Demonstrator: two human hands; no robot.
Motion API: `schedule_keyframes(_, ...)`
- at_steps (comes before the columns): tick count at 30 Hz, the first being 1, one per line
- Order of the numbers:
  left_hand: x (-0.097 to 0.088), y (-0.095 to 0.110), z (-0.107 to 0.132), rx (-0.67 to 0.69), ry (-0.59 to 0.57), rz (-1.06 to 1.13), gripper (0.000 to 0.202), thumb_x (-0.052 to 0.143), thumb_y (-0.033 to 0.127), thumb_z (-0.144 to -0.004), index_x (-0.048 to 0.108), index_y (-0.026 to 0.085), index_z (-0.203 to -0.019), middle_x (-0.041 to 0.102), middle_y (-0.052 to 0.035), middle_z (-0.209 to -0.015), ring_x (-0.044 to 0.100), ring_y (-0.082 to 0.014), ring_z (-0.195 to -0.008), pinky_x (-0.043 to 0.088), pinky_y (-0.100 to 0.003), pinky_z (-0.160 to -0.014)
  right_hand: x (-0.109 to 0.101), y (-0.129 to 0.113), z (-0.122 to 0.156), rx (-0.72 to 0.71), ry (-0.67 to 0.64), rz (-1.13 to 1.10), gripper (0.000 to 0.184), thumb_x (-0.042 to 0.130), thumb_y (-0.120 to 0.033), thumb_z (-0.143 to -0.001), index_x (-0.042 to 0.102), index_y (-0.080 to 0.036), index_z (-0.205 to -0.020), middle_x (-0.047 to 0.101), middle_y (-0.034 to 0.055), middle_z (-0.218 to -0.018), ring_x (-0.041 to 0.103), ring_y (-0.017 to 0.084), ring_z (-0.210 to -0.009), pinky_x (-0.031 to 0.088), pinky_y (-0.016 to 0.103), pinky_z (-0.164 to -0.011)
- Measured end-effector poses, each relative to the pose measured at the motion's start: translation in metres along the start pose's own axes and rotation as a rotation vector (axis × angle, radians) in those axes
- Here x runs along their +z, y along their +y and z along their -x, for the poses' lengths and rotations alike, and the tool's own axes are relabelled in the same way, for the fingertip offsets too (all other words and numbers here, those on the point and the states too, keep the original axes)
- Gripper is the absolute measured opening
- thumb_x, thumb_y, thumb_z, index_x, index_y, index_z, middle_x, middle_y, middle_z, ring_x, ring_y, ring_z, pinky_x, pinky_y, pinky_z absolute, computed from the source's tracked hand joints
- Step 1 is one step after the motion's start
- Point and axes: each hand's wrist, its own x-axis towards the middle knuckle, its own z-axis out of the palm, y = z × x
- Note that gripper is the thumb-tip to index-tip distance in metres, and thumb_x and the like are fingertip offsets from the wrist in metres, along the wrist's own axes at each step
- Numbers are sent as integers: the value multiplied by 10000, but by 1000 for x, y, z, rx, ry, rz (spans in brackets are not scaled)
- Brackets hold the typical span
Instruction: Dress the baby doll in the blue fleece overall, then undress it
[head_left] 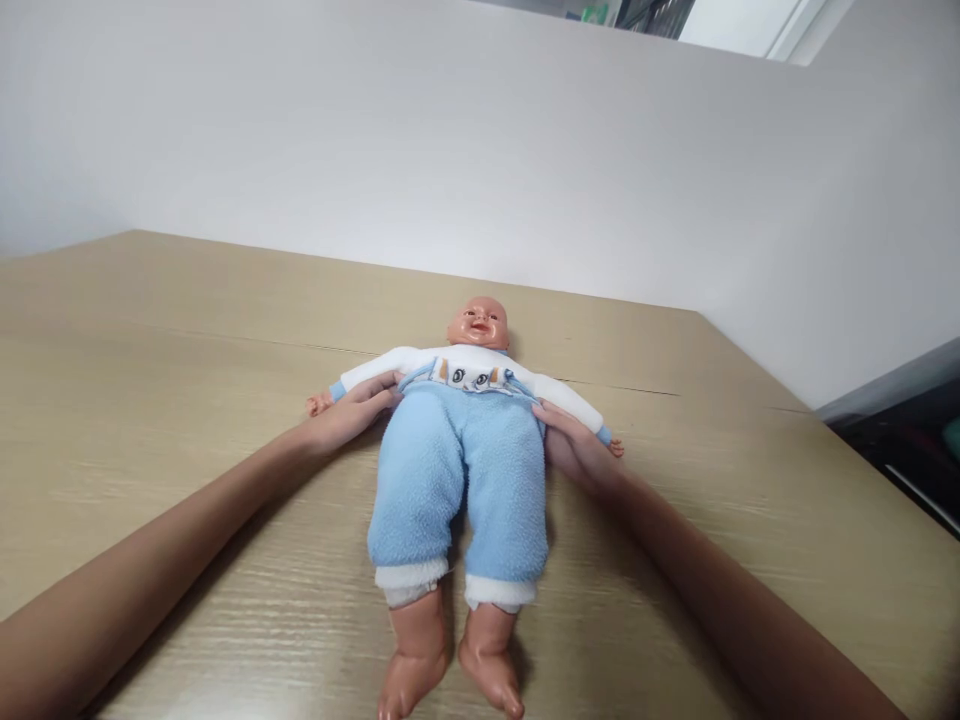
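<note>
We have the doll (466,430) face up on the table (187,400), its long axis running from head (480,325) at 12 o'clock to feet (412,665) at 6. Our left hand (364,400) touches the blue trousers (420,470) at 9, our right hand (574,440) at 3, neither nearer; whether our 2 hands pinch cloth, we cannot tell.

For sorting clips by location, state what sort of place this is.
Probably an indoor room, its use unclear: a light brown wood-grain table, a smooth pale grey wall behind it, and a white-edged window-like opening high up.
</note>
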Motion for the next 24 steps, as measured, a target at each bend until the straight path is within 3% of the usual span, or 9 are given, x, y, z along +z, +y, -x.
schedule_keyframes(3, -14, 2, 4, 78, -119, -253, 303, 732, 511, -953, 718, 230, -1066, 704, -40, -1043, 639, -257, -1022, 515, -353, -946, -21, -11, 4, -33, -144, 288, 296, 792, -545, -906, 782, -270, -1014, 786, 38, -1084, 694, 321, -1139, 533, 500, -1121)
schedule_keyframes(6, -26, 0, 6, 94, -191, -493, 462, 754, 579, -945, 718, 234, -1250, 722, -86, -1312, 625, -352, -1291, 494, -433, -1127, -33, -17, 11, -93, -238, 494, 319, 830, -536, -900, 790, -292, -1101, 776, 36, -1201, 648, 344, -1244, 437, 534, -1242)
schedule_keyframes(9, -27, -5, 6, 87, -213, -500, 608, 762, 585, -948, 651, 276, -1459, 636, -82, -1572, 535, -380, -1492, 386, -481, -1293, -23, -15, 14, -68, -192, 339, 374, 944, -437, -793, 804, -288, -1107, 781, 45, -1268, 603, 382, -1388, 306, 540, -1350)
schedule_keyframes(11, -20, -8, 7, 70, -203, -369, 619, 767, 566, -943, 646, 307, -1492, 630, -62, -1603, 531, -374, -1513, 385, -480, -1308, -9, -10, 15, -28, -135, 166, 364, 922, -405, -800, 798, -282, -1120, 798, 45, -1243, 606, 379, -1418, 330, 522, -1348)
schedule_keyframes(14, -3, -12, 10, 9, -68, -163, 566, 774, 551, -929, 698, 346, -1451, 700, -41, -1524, 574, -364, -1471, 441, -467, -1263, 11, 2, 15, 3, -87, -35, 364, 678, -489, -936, 754, -282, -1226, 823, 47, -1204, 668, 348, -1374, 474, 524, -1257)
schedule_keyframes(16, 12, -15, 12, -21, 55, -11, 555, 760, 595, -921, 729, 327, -1406, 741, -59, -1454, 611, -361, -1418, 480, -470, -1211, 19, 9, 13, 32, -45, -146, 425, 598, -492, -929, 730, -277, -1272, 836, 55, -1176, 705, 346, -1332, 532, 530, -1202)
schedule_keyframes(20, 34, -18, 11, -20, 207, 150, 595, 800, 670, -821, 774, 219, -1209, 802, -118, -1217, 690, -351, -1204, 544, -456, -1052, 24, 15, 9, 97, 76, -326, 496, 695, -464, -822, 722, -277, -1280, 850, 64, -1178, 721, 360, -1317, 567, 521, -1168)
schedule_keyframes(24, 35, -15, 7, 34, 266, 131, 417, 820, 599, -784, 697, 211, -874, 732, -46, -906, 642, -264, -929, 522, -366, -850, 26, 15, 5, 56, 108, -375, 524, 710, -449, -797, 716, -291, -1297, 837, 52, -1261, 695, 353, -1363, 562, 517, -1180)
